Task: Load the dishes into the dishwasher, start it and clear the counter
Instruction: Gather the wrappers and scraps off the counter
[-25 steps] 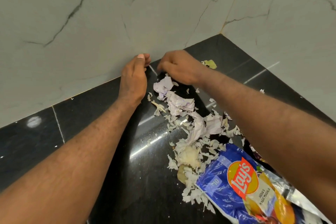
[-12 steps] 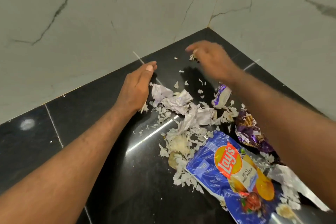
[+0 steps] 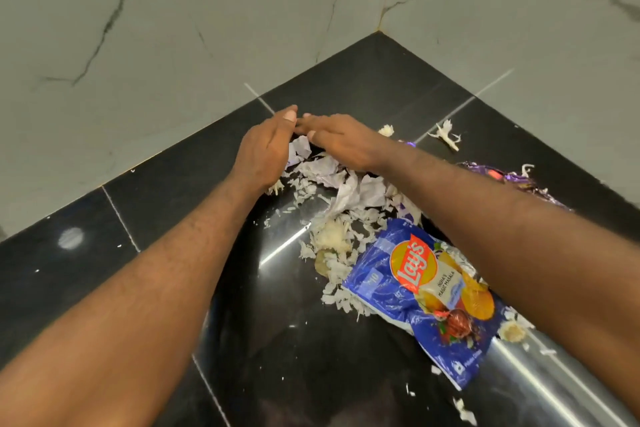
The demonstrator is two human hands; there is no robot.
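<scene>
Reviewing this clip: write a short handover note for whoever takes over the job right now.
Left hand and right hand: both open, fingertips meeting behind the scrap pile, cupping it on the counter.
Chips bag lies at the pile's near end. A purple wrapper lies beyond the right forearm, and a stray scrap sits toward the corner.
Done: litter mostly heaped.
Left: gather the strays and bin everything. No dishes or dishwasher in view.

Bare left hand (image 3: 265, 152), right hand (image 3: 341, 144)
</scene>
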